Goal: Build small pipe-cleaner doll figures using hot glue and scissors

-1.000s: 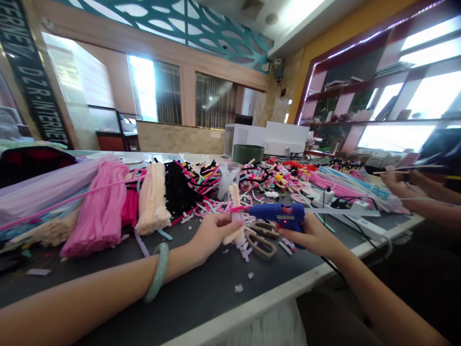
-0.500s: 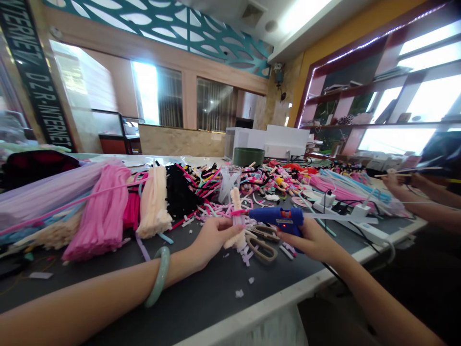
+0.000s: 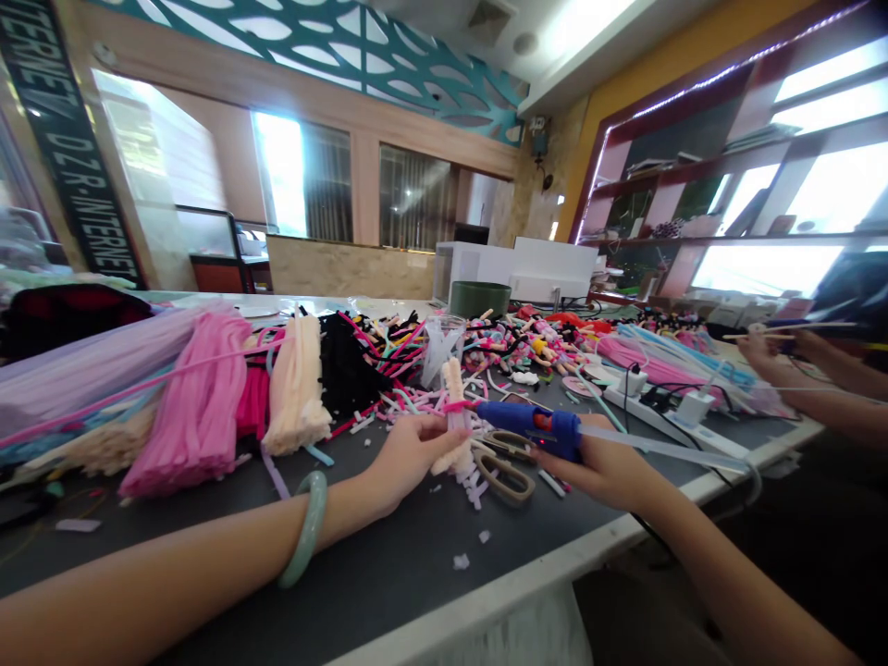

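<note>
"Where's the fuzzy piece [image 3: 458, 422]?"

"Over the desk [image 3: 395, 569], near its front edge. The left hand [image 3: 406, 467] pinches it; the right hand [image 3: 605, 472] grips the blue glue gun [image 3: 510, 418]."

"Gluing?"

"Looks so. Next needs steady hands."

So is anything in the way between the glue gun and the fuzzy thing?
Nothing visible: the glue gun reaches right up to the pink strip on the fuzzy piece. The scissors lie below, not between.

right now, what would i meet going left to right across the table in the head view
Light pink fuzzy bundle, cream fuzzy bundle, black fuzzy bundle, left hand, blue plastic glue gun, long white power strip.
</note>
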